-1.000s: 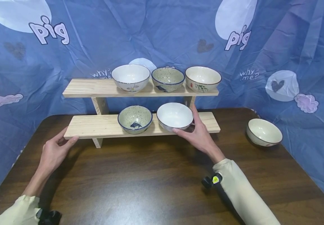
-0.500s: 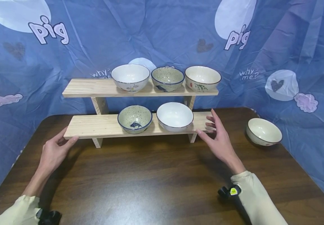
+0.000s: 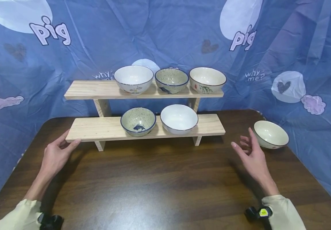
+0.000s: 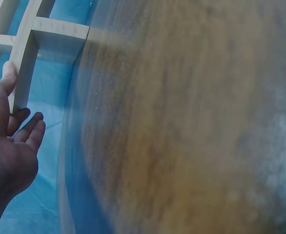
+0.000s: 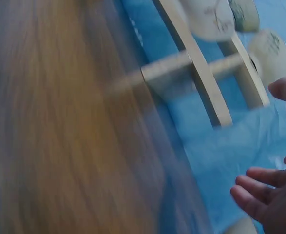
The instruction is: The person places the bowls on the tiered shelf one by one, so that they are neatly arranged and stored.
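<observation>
My left hand (image 3: pixel 55 156) holds the left end of the lower board of a two-tier wooden shelf (image 3: pixel 96 127). In the left wrist view, the thumb (image 4: pixel 9 78) lies along one side of the board and the fingertips are at its end. Out to the right, my right hand (image 3: pixel 254 161) is in the air with fingers spread and nothing in it. Just beyond its fingertips a cream bowl (image 3: pixel 272 134) stands on the table; contact cannot be made out. On the lower board are a speckled blue-rimmed bowl (image 3: pixel 138 121) with a fish drawing and a white bowl (image 3: pixel 179 118).
The upper board carries a white floral bowl (image 3: pixel 134 78), a speckled blue-rimmed bowl (image 3: pixel 172 80) and a cream bowl with a plant pattern (image 3: pixel 207 80). All stands on a dark wooden table (image 3: pixel 142 185), with a blue printed cloth (image 3: pixel 165 35) hanging behind.
My right hand has let go of the white bowl on the lower board and moved right, towards the cream bowl on the table. The left hand has stayed on the shelf.
</observation>
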Motion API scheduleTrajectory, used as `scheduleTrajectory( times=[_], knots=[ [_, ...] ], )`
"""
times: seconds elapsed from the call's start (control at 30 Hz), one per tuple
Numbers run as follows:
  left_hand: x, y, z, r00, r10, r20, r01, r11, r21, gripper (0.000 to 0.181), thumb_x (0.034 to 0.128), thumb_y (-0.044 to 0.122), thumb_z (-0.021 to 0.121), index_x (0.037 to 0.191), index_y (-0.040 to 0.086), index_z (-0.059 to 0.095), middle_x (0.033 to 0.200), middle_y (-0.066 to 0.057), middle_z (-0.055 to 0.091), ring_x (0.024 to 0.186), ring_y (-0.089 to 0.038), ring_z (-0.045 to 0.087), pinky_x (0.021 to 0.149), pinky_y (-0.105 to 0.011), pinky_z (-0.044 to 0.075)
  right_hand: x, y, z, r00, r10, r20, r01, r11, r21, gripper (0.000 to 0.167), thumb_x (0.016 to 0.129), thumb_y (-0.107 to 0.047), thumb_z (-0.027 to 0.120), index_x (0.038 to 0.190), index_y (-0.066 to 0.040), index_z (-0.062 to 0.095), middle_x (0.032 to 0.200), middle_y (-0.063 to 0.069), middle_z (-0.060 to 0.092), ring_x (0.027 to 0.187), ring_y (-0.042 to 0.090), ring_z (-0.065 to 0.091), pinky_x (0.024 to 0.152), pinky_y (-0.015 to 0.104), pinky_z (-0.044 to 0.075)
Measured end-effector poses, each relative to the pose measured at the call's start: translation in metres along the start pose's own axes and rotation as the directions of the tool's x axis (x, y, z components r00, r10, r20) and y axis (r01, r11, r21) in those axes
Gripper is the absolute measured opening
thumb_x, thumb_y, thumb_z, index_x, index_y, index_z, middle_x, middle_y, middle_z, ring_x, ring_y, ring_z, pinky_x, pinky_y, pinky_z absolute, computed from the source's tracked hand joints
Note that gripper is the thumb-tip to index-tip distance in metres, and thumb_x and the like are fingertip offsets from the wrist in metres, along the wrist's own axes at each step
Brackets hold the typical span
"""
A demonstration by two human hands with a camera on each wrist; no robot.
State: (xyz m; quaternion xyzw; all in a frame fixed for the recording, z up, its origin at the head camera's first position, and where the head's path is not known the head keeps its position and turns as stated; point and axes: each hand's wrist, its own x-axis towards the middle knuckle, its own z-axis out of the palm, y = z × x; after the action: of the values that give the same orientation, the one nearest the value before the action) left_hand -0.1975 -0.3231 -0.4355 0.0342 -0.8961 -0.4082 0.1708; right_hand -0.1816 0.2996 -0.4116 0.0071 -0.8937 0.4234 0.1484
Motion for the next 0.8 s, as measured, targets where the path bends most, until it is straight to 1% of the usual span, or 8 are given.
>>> scheduleTrajectory(
  times=[0.07, 0.13, 0.2, 0.37, 0.47, 0.63, 0.7, 0.8],
  knots=[
    [0.0, 0.0, 0.0, 1.0, -0.003, 0.002, 0.003, 1.0, 0.005, 0.067, 0.1007, 0.035, 0.07, 0.154, 0.002, 0.047, 0.125, -0.03, 0.065, 0.09, 0.022, 0.047, 0.074, -0.007, 0.037, -0.003, 0.009, -0.01, 0.999, 0.045, 0.005, -0.044, 0.998, -0.039, 0.089, 0.104, -0.036, 0.064, 0.166, -0.005, 0.008, 0.147, 0.032, 0.049, 0.129, 0.046, 0.053, 0.099, 0.054, 0.045],
    [0.0, 0.0, 0.0, 1.0, -0.005, 0.005, 0.005, 1.0, 0.004, 0.067, 0.1006, 0.035, 0.07, 0.154, 0.002, 0.047, 0.125, -0.03, 0.065, 0.091, 0.02, 0.048, 0.074, -0.006, 0.038, -0.006, 0.016, -0.019, 0.996, 0.088, 0.009, -0.087, 0.994, -0.064, 0.09, 0.105, -0.039, 0.062, 0.165, -0.002, 0.006, 0.146, 0.035, 0.049, 0.129, 0.049, 0.052, 0.099, 0.06, 0.043],
    [0.0, 0.0, 0.0, 1.0, -0.004, 0.004, 0.004, 1.0, 0.003, 0.067, 0.1007, 0.035, 0.07, 0.154, 0.001, 0.047, 0.125, -0.031, 0.065, 0.091, 0.021, 0.047, 0.074, -0.006, 0.038, -0.009, 0.024, -0.027, 0.992, 0.126, 0.013, -0.124, 0.987, -0.097, 0.092, 0.105, -0.041, 0.06, 0.164, 0.001, 0.003, 0.144, 0.037, 0.049, 0.128, 0.051, 0.052, 0.098, 0.063, 0.042],
    [0.0, 0.0, 0.0, 1.0, 0.004, 0.001, -0.004, 1.0, -0.014, 0.067, 0.1006, 0.033, 0.07, 0.154, 0.0, 0.046, 0.124, -0.032, 0.065, 0.089, 0.024, 0.045, 0.074, -0.004, 0.037, -0.012, 0.036, -0.041, 0.983, 0.183, -0.021, -0.184, 0.971, -0.149, 0.097, 0.104, -0.044, 0.06, 0.163, 0.004, 0.0, 0.142, 0.04, 0.048, 0.127, 0.055, 0.051, 0.098, 0.067, 0.041],
    [0.0, 0.0, 0.0, 1.0, 0.002, 0.004, -0.002, 1.0, -0.017, 0.068, 0.1006, 0.034, 0.07, 0.154, 0.0, 0.046, 0.125, -0.031, 0.064, 0.089, 0.024, 0.045, 0.074, -0.004, 0.037, -0.011, 0.042, -0.047, 0.977, 0.208, -0.045, -0.212, 0.963, -0.167, 0.1, 0.103, -0.044, 0.06, 0.162, 0.005, -0.004, 0.14, 0.042, 0.046, 0.124, 0.057, 0.053, 0.095, 0.068, 0.043],
    [0.0, 0.0, 0.0, 1.0, 0.001, 0.003, -0.001, 1.0, -0.006, 0.067, 0.1007, 0.034, 0.07, 0.154, 0.001, 0.046, 0.125, -0.03, 0.065, 0.09, 0.024, 0.045, 0.075, -0.005, 0.037, -0.007, 0.052, -0.053, 0.965, 0.249, -0.085, -0.26, 0.95, -0.171, 0.104, 0.102, -0.044, 0.061, 0.161, 0.003, -0.011, 0.137, 0.045, 0.046, 0.117, 0.058, 0.057, 0.089, 0.066, 0.047],
    [0.0, 0.0, 0.0, 1.0, 0.001, 0.003, -0.001, 1.0, -0.005, 0.067, 0.1007, 0.034, 0.07, 0.154, 0.002, 0.047, 0.125, -0.03, 0.065, 0.09, 0.024, 0.046, 0.075, -0.005, 0.037, -0.003, 0.056, -0.056, 0.961, 0.257, -0.105, -0.272, 0.948, -0.164, 0.104, 0.101, -0.044, 0.062, 0.162, 0.0, -0.009, 0.137, 0.046, 0.045, 0.117, 0.059, 0.058, 0.089, 0.066, 0.046],
    [0.0, 0.0, 0.0, 1.0, -0.003, 0.003, 0.003, 1.0, 0.003, 0.067, 0.1007, 0.035, 0.07, 0.154, 0.002, 0.047, 0.126, -0.03, 0.065, 0.091, 0.022, 0.047, 0.075, -0.006, 0.037, 0.002, 0.062, -0.06, 0.953, 0.274, -0.133, -0.292, 0.944, -0.15, 0.102, 0.1, -0.045, 0.063, 0.164, -0.006, -0.006, 0.139, 0.046, 0.043, 0.123, 0.059, 0.052, 0.093, 0.069, 0.041]
  ],
)
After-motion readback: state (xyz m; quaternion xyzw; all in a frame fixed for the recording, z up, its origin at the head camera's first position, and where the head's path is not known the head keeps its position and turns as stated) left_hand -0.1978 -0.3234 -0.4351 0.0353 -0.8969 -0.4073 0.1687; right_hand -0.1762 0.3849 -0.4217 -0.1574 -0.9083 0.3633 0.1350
